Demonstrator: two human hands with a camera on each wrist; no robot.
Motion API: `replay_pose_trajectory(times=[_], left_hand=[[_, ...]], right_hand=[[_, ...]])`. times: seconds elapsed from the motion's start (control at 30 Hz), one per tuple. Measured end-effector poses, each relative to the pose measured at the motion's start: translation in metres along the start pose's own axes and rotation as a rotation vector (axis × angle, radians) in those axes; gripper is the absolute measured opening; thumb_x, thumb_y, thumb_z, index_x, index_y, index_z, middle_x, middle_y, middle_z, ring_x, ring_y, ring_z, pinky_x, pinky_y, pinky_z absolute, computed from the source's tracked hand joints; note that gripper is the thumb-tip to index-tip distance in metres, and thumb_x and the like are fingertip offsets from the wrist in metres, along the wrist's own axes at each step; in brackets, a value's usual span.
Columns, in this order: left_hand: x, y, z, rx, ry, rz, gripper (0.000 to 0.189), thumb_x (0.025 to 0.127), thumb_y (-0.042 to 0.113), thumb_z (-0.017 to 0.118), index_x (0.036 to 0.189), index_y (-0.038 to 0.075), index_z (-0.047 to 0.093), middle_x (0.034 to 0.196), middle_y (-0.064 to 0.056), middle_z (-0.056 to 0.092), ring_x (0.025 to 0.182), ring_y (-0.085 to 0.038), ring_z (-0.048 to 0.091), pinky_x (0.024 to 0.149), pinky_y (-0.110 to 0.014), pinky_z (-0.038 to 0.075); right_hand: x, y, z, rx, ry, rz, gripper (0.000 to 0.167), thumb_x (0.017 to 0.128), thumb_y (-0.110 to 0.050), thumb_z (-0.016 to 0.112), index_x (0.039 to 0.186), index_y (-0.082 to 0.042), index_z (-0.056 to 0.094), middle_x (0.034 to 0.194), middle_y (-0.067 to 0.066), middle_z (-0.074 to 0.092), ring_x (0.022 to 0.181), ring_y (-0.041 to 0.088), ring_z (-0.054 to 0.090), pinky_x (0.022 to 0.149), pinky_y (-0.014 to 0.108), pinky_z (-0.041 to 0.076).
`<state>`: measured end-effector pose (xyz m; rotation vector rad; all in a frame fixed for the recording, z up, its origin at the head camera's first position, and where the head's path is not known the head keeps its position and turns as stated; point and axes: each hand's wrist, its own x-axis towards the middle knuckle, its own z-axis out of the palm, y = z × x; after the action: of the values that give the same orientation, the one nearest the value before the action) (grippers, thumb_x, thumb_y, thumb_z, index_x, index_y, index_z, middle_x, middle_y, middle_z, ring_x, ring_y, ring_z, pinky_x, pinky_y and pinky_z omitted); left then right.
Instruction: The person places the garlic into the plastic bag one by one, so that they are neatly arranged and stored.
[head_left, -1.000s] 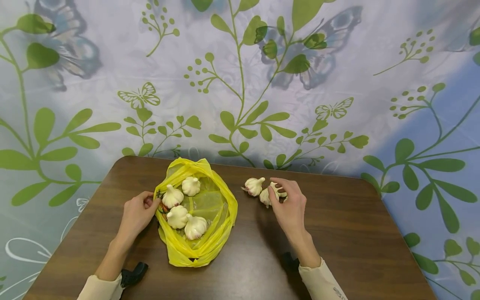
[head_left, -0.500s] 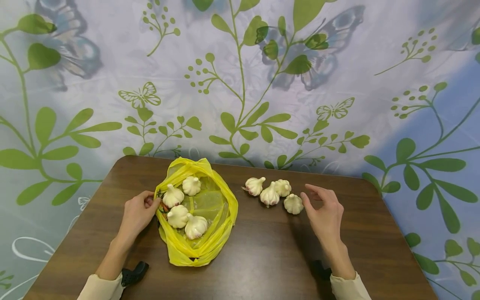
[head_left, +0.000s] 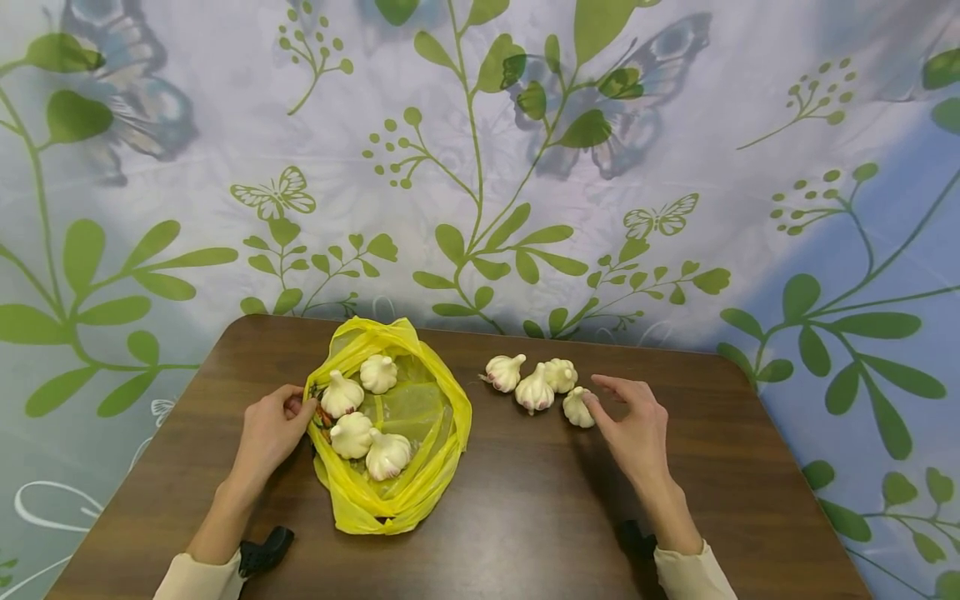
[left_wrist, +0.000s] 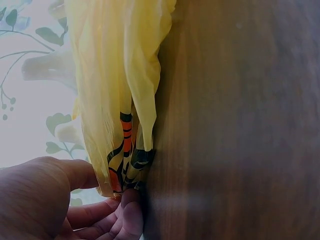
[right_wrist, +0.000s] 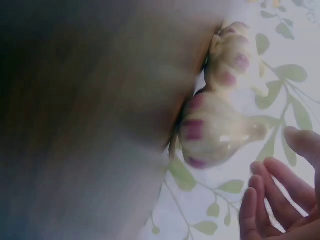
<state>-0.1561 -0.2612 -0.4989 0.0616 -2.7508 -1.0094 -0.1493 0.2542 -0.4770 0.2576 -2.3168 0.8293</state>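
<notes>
The yellow bag (head_left: pixel 390 508) was pinched at its edge by the left hand (head_left: pixel 272 429). The right hand (head_left: pixel 636 429) was spread beside a garlic bulb (head_left: pixel 576 410) on the table (head_left: pixel 517 508).

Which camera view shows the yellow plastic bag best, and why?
The head view: the yellow plastic bag appears almost whole, its open mouth showing four white, round garlic bulbs. The left wrist view shows only a folded side with orange print, held by the left hand. The right wrist view shows no clear part.
</notes>
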Motion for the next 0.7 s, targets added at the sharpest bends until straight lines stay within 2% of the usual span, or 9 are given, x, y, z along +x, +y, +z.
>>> replay_pose_trajectory(times=[0.13, 0.3, 0.7], left_hand=[[0.0003, -0.0001, 0.0001, 0.002, 0.001, 0.002, 0.029, 0.100, 0.016, 0.069, 0.115, -0.009, 0.072, 0.082, -0.010, 0.069, 0.069, -0.018, 0.058, 0.065, -0.029, 0.046], [-0.0003, 0.0004, 0.0003, 0.005, -0.003, 0.004, 0.029, 0.100, 0.016, 0.070, 0.115, -0.009, 0.072, 0.081, -0.009, 0.069, 0.068, -0.017, 0.057, 0.064, -0.029, 0.046], [0.0002, 0.0014, -0.0017, 0.006, -0.004, -0.002, 0.029, 0.100, 0.016, 0.070, 0.114, -0.008, 0.072, 0.081, -0.009, 0.069, 0.067, -0.017, 0.057, 0.064, -0.028, 0.045]], right_hand=[[-0.0008, -0.0019, 0.0057, 0.012, -0.054, 0.048, 0.036, 0.082, -0.011, 0.092, 0.115, -0.007, 0.080, 0.107, 0.009, 0.080, 0.092, 0.033, 0.070, 0.079, 0.044, 0.054], [0.0007, -0.0049, 0.0093, 0.016, -0.104, 0.079, 0.029, 0.084, -0.011, 0.090, 0.111, -0.009, 0.081, 0.106, 0.008, 0.080, 0.093, 0.032, 0.070, 0.079, 0.053, 0.056], [0.0029, -0.0018, 0.0097, 0.010, -0.128, 0.118, 0.024, 0.083, -0.011, 0.090, 0.106, -0.009, 0.083, 0.099, 0.010, 0.079, 0.088, 0.035, 0.073, 0.076, 0.055, 0.058]])
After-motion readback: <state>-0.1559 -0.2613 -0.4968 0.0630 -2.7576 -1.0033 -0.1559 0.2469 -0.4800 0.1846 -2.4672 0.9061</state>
